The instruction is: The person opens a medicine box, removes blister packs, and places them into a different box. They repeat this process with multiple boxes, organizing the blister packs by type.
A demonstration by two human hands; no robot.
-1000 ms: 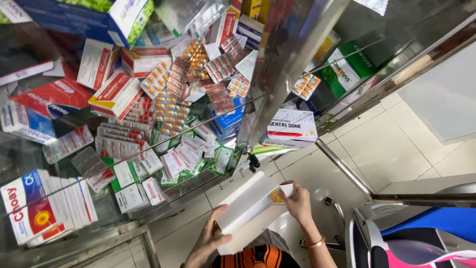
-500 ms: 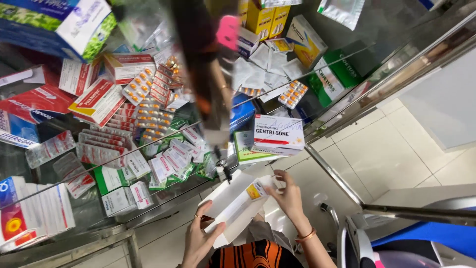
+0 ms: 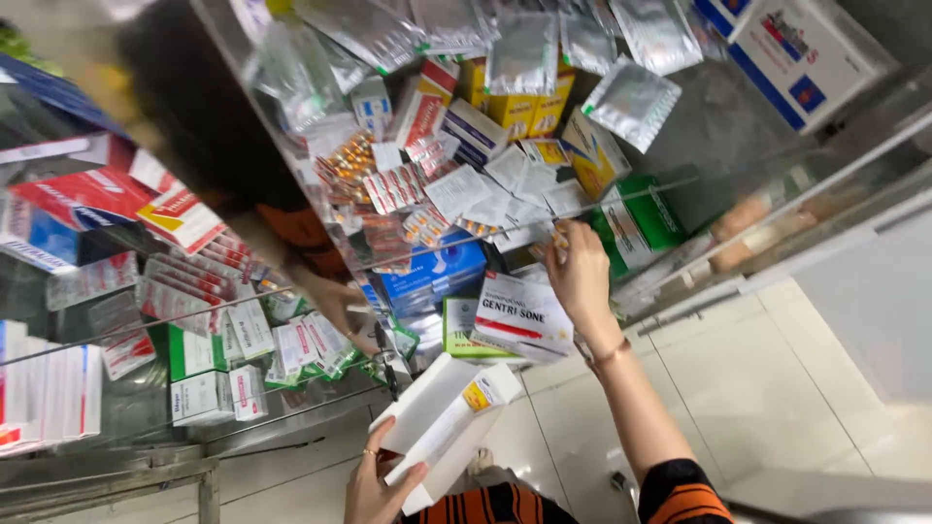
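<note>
Now, line by line:
White box: a flat white box (image 3: 449, 419) with a small yellow label near one corner sits low in the middle of the view, tilted, in front of the glass cabinet.
Left hand: the left hand (image 3: 381, 485) holds the white box from below, thumb along its lower edge, a ring on one finger; the grip is closed on the box.
Right hand: the right hand (image 3: 581, 277) reaches up into the cabinet, fingers at a small blister strip (image 3: 560, 236) with orange pills; the grip looks narrow, pinched at the strip, though I cannot tell for sure that it holds it.
Wrist: a thin bracelet (image 3: 610, 355) circles the right wrist; an orange and black striped sleeve (image 3: 684, 497) shows lower down.
Just beside the right hand: a white carton with a red stripe (image 3: 524, 315) lies on a green box (image 3: 464, 325); a blue box (image 3: 434, 275) stands to the left of them.
Shelf above: loose blister strips (image 3: 393, 184), yellow boxes (image 3: 515, 107) and silver foil packets (image 3: 631, 97) lie crowded together.
Far left: rows of red and white cartons (image 3: 194, 281) fill a glass shelf (image 3: 146, 325).
Floor: pale tiles (image 3: 777, 388) lie to the right.
</note>
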